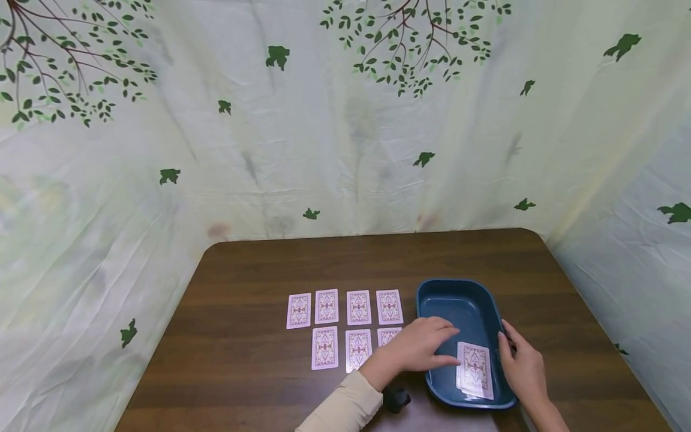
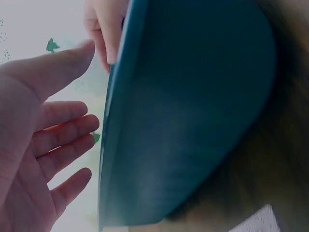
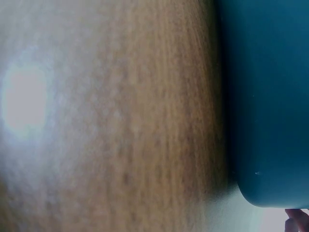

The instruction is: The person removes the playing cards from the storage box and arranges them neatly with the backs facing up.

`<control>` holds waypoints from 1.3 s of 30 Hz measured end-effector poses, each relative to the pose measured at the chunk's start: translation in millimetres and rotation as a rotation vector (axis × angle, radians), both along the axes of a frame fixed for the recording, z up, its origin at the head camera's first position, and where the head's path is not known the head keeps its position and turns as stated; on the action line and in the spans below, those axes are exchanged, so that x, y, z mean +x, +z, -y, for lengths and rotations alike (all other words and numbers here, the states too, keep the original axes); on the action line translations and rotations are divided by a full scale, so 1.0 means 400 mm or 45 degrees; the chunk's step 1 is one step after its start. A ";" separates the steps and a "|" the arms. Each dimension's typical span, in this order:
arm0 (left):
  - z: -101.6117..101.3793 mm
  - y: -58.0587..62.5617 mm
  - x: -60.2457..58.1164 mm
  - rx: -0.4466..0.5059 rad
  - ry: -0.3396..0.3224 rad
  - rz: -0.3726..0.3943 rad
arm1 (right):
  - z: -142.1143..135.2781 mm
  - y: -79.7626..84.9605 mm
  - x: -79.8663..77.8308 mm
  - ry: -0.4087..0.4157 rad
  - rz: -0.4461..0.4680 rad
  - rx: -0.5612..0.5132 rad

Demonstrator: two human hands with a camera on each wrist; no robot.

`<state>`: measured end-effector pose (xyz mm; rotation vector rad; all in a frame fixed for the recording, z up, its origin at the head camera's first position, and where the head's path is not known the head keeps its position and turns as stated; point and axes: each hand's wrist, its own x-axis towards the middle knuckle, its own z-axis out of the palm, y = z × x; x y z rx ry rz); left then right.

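My left hand is over the left side of a blue tray, with fingers extended and thumb spread, holding nothing. Just right of its thumb, a few overlapping playing cards lie face down in the tray's near part. In the left wrist view the same hand shows its fingers apart beside the tray's rim. My right hand grips the tray's right rim between thumb and fingers. In the right wrist view, only fingertips appear below the tray's blue outer wall.
Left of the tray, several face-down cards lie in two rows on the brown wooden table. My left forearm's beige sleeve reaches in near the front row, beside a black object. A leaf-patterned cloth hangs behind the table.
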<state>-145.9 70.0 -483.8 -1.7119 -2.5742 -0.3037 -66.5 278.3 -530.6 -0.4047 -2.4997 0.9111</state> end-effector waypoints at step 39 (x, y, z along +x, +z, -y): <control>-0.155 -0.052 0.032 -0.402 0.059 0.024 | -0.005 0.013 -0.001 0.033 -0.056 -0.010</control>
